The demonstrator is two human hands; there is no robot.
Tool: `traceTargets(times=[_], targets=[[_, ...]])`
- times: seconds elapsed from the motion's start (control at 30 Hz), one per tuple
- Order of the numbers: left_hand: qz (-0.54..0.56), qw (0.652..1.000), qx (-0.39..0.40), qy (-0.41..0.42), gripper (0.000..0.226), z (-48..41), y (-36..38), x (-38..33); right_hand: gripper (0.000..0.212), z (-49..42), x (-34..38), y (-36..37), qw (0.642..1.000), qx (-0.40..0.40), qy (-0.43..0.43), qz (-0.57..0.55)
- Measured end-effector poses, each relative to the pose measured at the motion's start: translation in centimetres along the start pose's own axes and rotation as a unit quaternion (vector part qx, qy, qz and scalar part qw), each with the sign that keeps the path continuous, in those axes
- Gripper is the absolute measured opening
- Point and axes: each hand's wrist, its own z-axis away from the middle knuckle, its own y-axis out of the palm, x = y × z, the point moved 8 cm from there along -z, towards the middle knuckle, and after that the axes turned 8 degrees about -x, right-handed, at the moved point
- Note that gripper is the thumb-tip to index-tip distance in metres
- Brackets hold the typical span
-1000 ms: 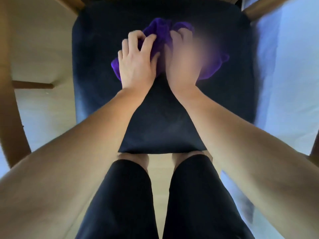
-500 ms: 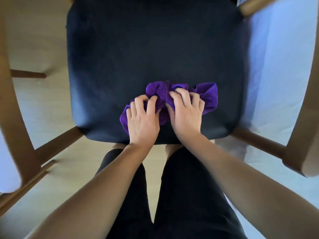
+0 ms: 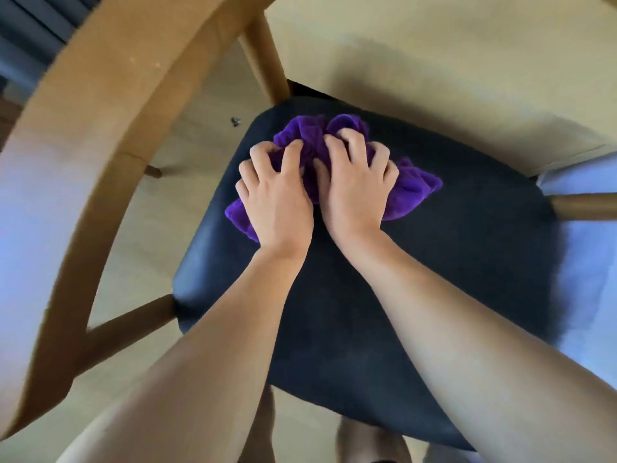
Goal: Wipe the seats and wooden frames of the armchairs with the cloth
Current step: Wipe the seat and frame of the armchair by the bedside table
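Since the camera looks steeply down, the armchair fills most of the view. Its curved wooden frame (image 3: pixel 83 145) sweeps round the left side, and the dark blue seat (image 3: pixel 417 279) spreads below and to the right of it. Pale floor (image 3: pixel 140 235) shows through the gaps in the frame, and a side rail (image 3: pixel 584 207) meets the seat at the right edge.

The purple cloth (image 3: pixel 414 192) lies bunched on the far left part of the seat, near its back corner. The left hand (image 3: pixel 277 202) and the right hand (image 3: pixel 354 192) sit side by side on top of it, thumbs almost touching. On both hands the fingers (image 3: pixel 359 140) are spread apart and curled, their tips dug into the folds, so each hand grips the cloth while pressing it down.

This looks like the seat-wiping step, with the frame not yet taken up. The next move probably calls for dragging the wad across the uncovered near and right parts of the cushion under even pressure, then shifting to the wood.

A tiny dark speck (image 3: pixel 235 120) lies on the floor beyond the seat. No brand, label or writing can be read anywhere.
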Motion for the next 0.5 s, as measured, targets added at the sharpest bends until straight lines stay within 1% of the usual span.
traceTargets(times=[0.1, 0.17, 0.37, 0.5], targets=[[0.010, 1.000, -0.006, 0.011, 0.038, 1.0, -0.5, 0.5, 0.035, 0.8, 0.2, -0.1, 1.000, -0.003, -0.001, -0.001], [0.010, 1.000, -0.011, 0.004, 0.037, 3.2, -1.3, 1.5, 0.033, 2.6, 0.5, -0.9, 0.999, -0.007, -0.035, -0.011], [-0.033, 0.998, -0.037, -0.050, 0.034, 11.7, -4.0, 3.9, 0.031, 9.6, 0.7, -2.6, 0.989, 0.026, -0.148, -0.010], [-0.086, 0.994, -0.043, -0.057, 0.032, 12.2, -4.6, 4.5, 0.029, 10.1, 1.6, -2.2, 0.984, 0.014, -0.178, -0.014]])
